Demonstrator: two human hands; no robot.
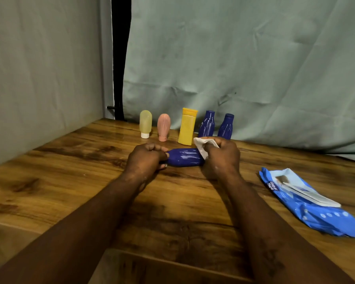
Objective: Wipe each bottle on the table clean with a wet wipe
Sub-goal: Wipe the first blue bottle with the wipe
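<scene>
A dark blue bottle (183,157) lies sideways between my hands, just above the wooden table (70,171). My left hand (146,159) grips its left end with curled fingers. My right hand (221,154) holds a crumpled white wet wipe (203,145) against the bottle's right end. Behind stand a pale yellow-green tube (145,124), a pink tube (163,127), a yellow bottle (187,129) and two more dark blue bottles (207,124) (225,126) in a row.
A blue wet wipe packet (307,203) lies flat on the table to the right, its flap open. A pale green cloth backdrop (234,58) hangs behind the row, and a wall (39,68) closes the left side.
</scene>
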